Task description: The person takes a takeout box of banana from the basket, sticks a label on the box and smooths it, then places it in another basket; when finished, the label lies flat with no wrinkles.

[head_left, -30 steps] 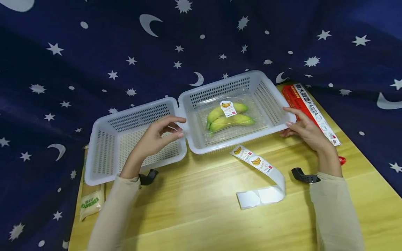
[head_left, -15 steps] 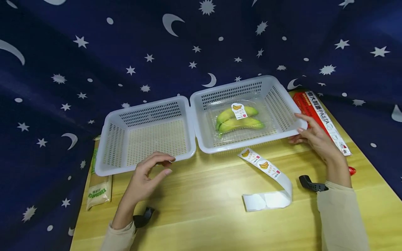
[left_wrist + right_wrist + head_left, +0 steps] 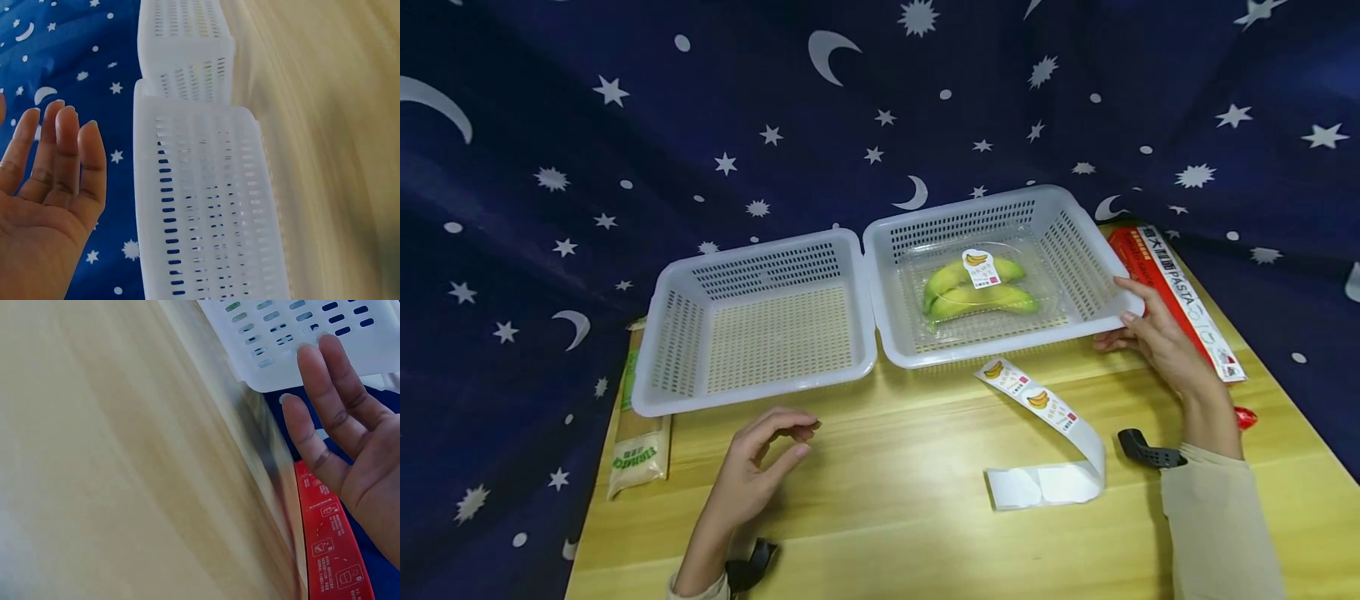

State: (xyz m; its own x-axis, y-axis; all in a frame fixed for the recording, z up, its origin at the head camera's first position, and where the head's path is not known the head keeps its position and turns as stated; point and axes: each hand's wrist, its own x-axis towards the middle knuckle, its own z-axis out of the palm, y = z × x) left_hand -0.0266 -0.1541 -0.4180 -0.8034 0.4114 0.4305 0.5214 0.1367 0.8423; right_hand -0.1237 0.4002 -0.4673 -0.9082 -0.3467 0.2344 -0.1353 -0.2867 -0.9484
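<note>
My right hand (image 3: 1165, 346) grips the right corner of a white perforated plastic basket (image 3: 985, 348); thumb and forefinger lie at the rim, the other fingers against the outside wall in the right wrist view. Inside that basket is a clear plastic box (image 3: 917, 267) containing green-yellow bananas (image 3: 985, 302), with a banana-printed sticker (image 3: 981, 268) on top. Over the table, just in front of a second white basket (image 3: 756, 385), is my left hand (image 3: 748, 475), its fingers loosely bent and holding nothing. That left basket has nothing in it. The two baskets stand side by side.
A curled strip of banana labels (image 3: 1052, 408) lies on the wooden table (image 3: 910, 500). The red-and-white pasta box (image 3: 1180, 300) is right of the baskets, near a small red object (image 3: 1245, 417). A packet (image 3: 640, 454) is partly under the left basket. Starry dark-blue cloth (image 3: 775, 100) hangs behind.
My left hand has drawn back toward me from between the baskets, down to the table in front of the left one. The right hand stays at its basket corner. The head view has shifted slightly.
</note>
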